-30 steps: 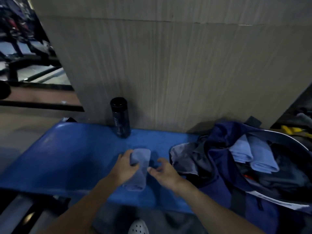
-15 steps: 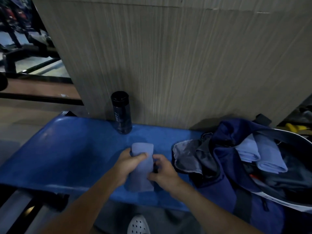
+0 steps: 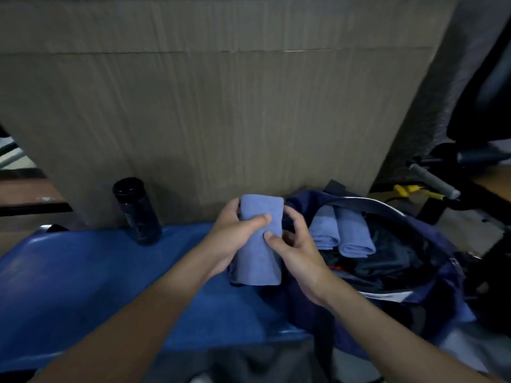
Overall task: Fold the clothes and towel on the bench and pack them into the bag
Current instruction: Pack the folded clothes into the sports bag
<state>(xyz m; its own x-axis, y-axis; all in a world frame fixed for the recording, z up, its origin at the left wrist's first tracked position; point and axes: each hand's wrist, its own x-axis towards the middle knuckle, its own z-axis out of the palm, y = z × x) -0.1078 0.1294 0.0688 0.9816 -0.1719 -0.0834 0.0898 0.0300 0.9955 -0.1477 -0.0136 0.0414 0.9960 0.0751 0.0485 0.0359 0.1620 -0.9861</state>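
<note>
Gripping a folded towel upright with left hand and right hand, both clamped round it, above the table, just left of the open bag.

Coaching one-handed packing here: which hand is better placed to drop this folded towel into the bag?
Probably the right hand: it pinches the folded towel on the side next to the open bag. The left hand grips the far side and would have to reach across.
</note>
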